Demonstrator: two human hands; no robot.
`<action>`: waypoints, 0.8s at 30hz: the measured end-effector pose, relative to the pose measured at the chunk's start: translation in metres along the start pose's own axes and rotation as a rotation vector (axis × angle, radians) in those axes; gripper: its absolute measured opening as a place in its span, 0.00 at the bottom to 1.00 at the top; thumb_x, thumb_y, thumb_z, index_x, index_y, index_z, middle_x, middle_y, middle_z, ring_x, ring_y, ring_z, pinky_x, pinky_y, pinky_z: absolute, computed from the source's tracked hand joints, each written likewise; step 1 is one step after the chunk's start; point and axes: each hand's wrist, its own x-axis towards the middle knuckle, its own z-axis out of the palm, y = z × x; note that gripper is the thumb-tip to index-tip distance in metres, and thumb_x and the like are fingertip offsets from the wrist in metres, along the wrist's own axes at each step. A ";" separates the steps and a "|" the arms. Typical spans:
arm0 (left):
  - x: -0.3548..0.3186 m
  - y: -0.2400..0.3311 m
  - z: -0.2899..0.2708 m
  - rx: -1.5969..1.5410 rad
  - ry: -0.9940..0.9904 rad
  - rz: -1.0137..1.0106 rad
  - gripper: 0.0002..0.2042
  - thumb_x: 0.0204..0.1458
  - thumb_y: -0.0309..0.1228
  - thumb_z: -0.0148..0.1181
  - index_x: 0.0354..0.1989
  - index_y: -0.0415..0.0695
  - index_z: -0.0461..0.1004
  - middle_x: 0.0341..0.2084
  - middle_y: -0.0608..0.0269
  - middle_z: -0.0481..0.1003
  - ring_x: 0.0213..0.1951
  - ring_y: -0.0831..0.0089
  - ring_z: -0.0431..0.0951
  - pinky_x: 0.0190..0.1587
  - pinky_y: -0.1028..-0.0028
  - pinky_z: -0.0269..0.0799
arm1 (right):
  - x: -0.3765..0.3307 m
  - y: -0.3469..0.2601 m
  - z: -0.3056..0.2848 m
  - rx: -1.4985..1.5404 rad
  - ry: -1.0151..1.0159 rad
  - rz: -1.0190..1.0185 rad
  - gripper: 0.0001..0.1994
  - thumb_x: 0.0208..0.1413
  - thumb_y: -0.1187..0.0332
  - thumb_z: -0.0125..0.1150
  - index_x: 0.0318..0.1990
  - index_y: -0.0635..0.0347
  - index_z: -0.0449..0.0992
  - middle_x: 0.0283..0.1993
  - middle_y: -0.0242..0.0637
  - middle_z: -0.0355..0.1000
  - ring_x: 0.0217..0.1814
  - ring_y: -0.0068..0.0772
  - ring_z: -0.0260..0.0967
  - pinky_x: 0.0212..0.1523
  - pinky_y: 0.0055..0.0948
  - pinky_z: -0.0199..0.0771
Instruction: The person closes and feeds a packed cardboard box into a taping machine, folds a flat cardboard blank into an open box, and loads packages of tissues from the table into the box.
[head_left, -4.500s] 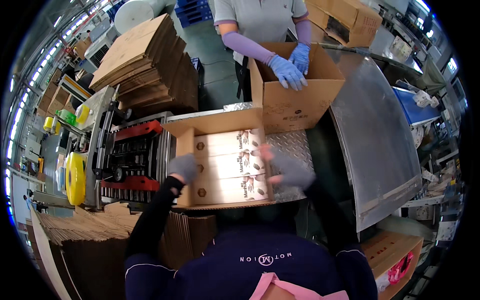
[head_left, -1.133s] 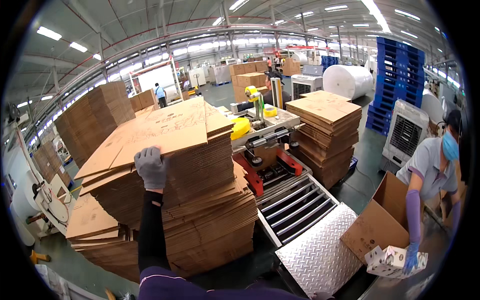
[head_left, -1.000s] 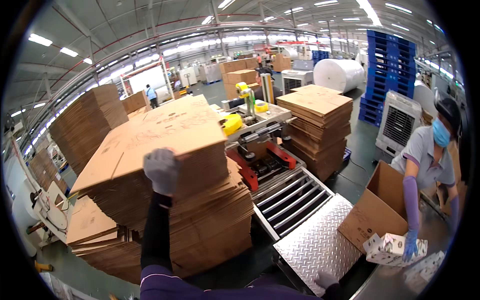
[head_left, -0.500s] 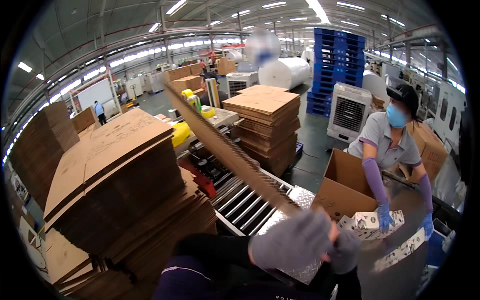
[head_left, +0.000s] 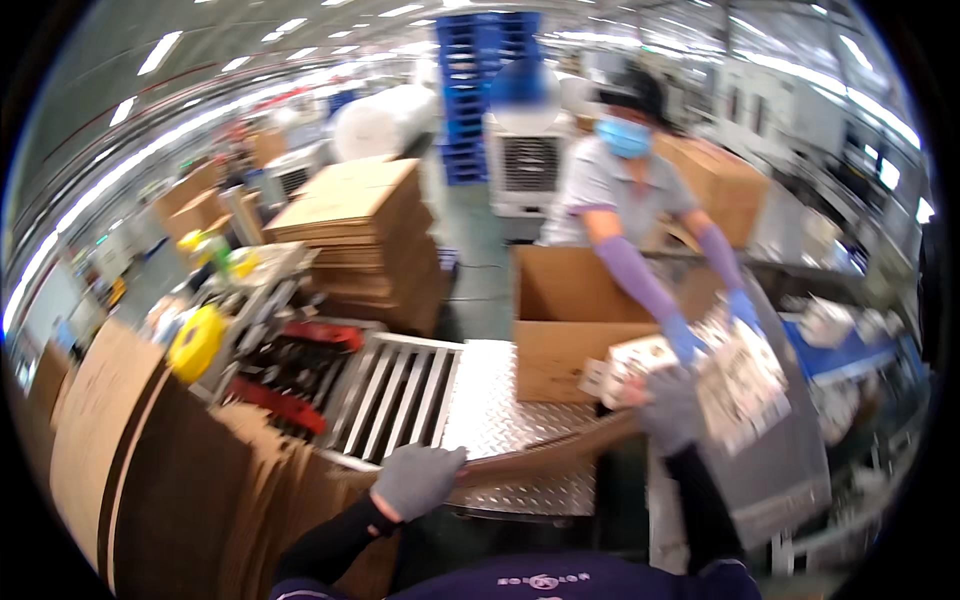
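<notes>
Cardboard flat (head_left: 545, 455) gripped at both ends by closed gloved hands, left (head_left: 415, 478), right (head_left: 668, 410); could clip open box (head_left: 565, 330) at 12 o'clock.

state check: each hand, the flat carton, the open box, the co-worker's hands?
left hand: gloved, gripping the flat carton's near end
right hand: gloved, gripping its far end
flat carton: still folded flat, held edge-on above the metal table
open box: upright, flaps open
co-worker's hands: blue-gloved, holding small printed packs
</notes>
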 end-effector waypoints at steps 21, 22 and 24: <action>0.131 -0.005 0.138 0.216 -0.333 0.412 0.11 0.49 0.35 0.53 0.30 0.42 0.79 0.27 0.55 0.79 0.27 0.59 0.80 0.26 0.64 0.75 | -0.064 -0.035 -0.003 -0.015 -0.732 -0.238 0.54 0.52 0.33 0.46 0.66 0.80 0.38 0.69 0.74 0.35 0.75 0.62 0.28 0.70 0.50 0.32; 0.151 0.062 0.089 0.198 -0.375 0.159 0.14 0.49 0.34 0.53 0.37 0.38 0.79 0.30 0.56 0.80 0.29 0.60 0.81 0.24 0.62 0.75 | -0.080 -0.012 0.013 -0.102 -0.828 -0.271 0.55 0.51 0.29 0.44 0.67 0.75 0.41 0.69 0.74 0.36 0.75 0.64 0.28 0.69 0.57 0.31; 0.154 0.063 0.121 0.142 -0.239 -0.191 0.18 0.50 0.34 0.53 0.44 0.34 0.76 0.35 0.51 0.79 0.31 0.58 0.82 0.22 0.57 0.74 | -0.050 -0.020 -0.015 -0.168 -1.008 -0.433 0.55 0.50 0.30 0.46 0.66 0.78 0.43 0.67 0.72 0.42 0.71 0.67 0.40 0.68 0.50 0.45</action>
